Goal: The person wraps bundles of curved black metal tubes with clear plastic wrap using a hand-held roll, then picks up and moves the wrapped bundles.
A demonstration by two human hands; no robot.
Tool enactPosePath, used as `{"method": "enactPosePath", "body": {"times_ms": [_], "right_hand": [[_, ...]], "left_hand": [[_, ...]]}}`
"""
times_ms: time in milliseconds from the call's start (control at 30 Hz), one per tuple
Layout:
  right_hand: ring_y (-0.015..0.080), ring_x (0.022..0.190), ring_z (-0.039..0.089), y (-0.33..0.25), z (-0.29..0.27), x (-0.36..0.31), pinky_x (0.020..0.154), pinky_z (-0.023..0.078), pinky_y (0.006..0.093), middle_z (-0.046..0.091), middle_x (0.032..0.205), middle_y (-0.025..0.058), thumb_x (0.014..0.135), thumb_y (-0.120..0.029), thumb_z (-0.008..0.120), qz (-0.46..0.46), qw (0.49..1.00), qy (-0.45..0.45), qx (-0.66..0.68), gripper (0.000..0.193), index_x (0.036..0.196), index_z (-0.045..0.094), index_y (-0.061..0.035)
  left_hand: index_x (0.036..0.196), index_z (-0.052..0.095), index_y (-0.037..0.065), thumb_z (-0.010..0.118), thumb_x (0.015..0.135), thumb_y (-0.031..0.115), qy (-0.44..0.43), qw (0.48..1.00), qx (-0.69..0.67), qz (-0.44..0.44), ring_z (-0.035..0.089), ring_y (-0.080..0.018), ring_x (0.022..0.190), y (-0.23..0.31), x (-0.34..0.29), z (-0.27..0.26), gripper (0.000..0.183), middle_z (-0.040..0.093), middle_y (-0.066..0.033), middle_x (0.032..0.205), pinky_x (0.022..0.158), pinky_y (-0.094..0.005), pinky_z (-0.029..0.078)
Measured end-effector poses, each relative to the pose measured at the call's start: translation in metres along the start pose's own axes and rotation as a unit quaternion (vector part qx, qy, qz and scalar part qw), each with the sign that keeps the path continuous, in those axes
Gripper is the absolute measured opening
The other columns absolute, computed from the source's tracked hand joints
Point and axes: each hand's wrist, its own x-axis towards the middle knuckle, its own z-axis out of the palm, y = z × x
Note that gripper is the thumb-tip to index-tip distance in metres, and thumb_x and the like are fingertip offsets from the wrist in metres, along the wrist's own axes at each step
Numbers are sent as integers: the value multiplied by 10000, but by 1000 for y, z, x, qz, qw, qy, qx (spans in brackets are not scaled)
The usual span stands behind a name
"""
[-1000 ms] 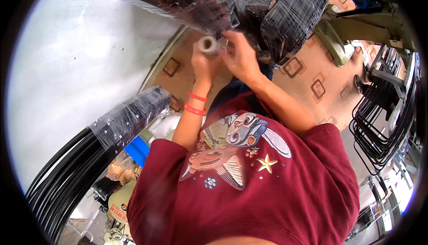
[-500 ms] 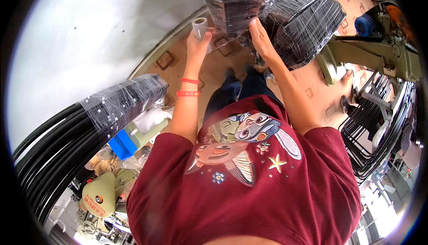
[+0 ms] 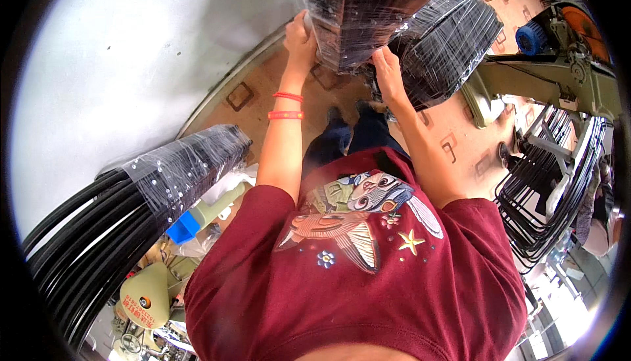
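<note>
A tall black bundle (image 3: 342,22) in clear film stands before me at the top of the view. My left hand (image 3: 300,40) is closed at the bundle's left side around a roll of clear stretch film (image 3: 307,22), of which only a pale sliver shows. On the right, my right hand (image 3: 389,72) grips the bundle's lower edge; its fingertips are partly hidden against the film. Right behind that hand lies another film-wrapped black bundle (image 3: 447,49).
A white wall (image 3: 151,52) runs along the left. Film-wrapped black tubing or frames (image 3: 187,167) lean below it, beside a blue bin (image 3: 184,227) and a green machine (image 3: 146,295). To the right are another machine (image 3: 545,82) and stacked black metal frames (image 3: 536,193). Patterned flooring (image 3: 263,85) lies underfoot.
My left hand has moved up and right with the film roll, from in front of the wall to the bundle's left side. My right hand has shifted slightly down, its fingers now more curled.
</note>
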Motion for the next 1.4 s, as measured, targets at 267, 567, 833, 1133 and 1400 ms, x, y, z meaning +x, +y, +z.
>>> {"method": "enactPosePath", "body": {"times_ms": [267,567,833,1133,1400], "right_hand": [[108,822,475,8,2,-3,755,378,240,548,878,31,913,-229,419,-23,998,52,21,293,979,536,31],[99,732,510,6,-16,-6,681,412,243,592,783,32,903,-225,433,40,999,0,-29,281,913,596,3],[91,857,480,-15,-9,-14,800,383,240,559,919,41,878,-75,417,49,998,45,5,231,1103,427,-22],[218,824,577,-4,-1,-16,738,451,310,464,1067,166,816,-80,522,9,955,175,-239,504,1276,320,-48],[279,867,562,-12,-11,-12,773,435,343,487,1039,182,799,-89,533,79,986,137,-53,539,1275,299,12]], "left_hand": [[1157,302,72,499,732,58,-114,856,-464,-197,551,-212,742,1,2,7,468,503,-116,909,684,-324,485],[1167,388,38,481,757,128,-280,721,-559,-299,546,-208,811,-18,12,-15,430,521,-115,983,740,-350,466],[1167,411,19,502,785,143,-387,716,-500,-296,537,-170,846,25,24,23,411,531,-87,991,769,-302,448],[1166,437,-2,526,817,159,-518,793,-262,-183,526,-128,885,90,62,15,395,542,-56,1000,802,-248,429],[1053,485,50,624,670,-5,-542,776,-287,-146,483,-150,998,68,77,29,411,512,-74,1088,868,-251,369]]}}
